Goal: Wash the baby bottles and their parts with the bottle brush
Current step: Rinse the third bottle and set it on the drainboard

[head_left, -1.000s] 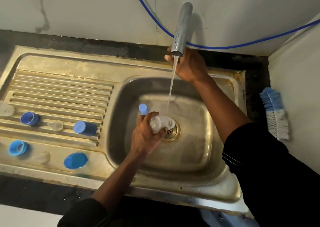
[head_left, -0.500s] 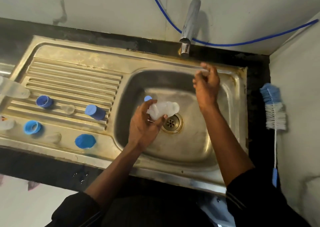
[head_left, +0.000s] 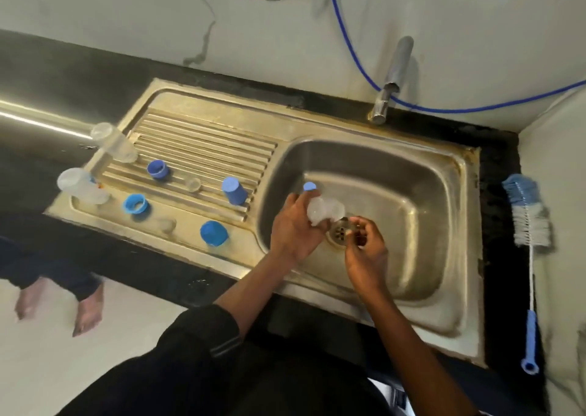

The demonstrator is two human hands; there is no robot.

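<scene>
Stainless steel, stained yellow along the rim, is forming the sink (head_left: 456, 174) where the work is taking place. The left hand (head_left: 295, 228) is gripping a clear baby bottle (head_left: 326, 209) on its side just above the drain (head_left: 340, 233), fingers wrapped round its body. A blue cap (head_left: 310, 187) is showing just behind that hand. The right hand (head_left: 364, 253) is hovering beside the bottle with fingers curled; whether it is pinching anything I cannot tell. No water is coming from the tap (head_left: 391, 76). In my judgement the scrubbing of this bottle is the step in hand, and the next move is calling for the bottle brush (head_left: 528, 222). It is lying untouched on the dark counter right of the basin, well apart from both hands, so the right hand would be crossing the sink's right rim to fetch it. The basin is offering free room around the hands. The drainboard (head_left: 206, 142) is carrying other clear bottles (head_left: 114, 142) and blue caps (head_left: 234, 190), with bare ribs showing toward the back.
</scene>
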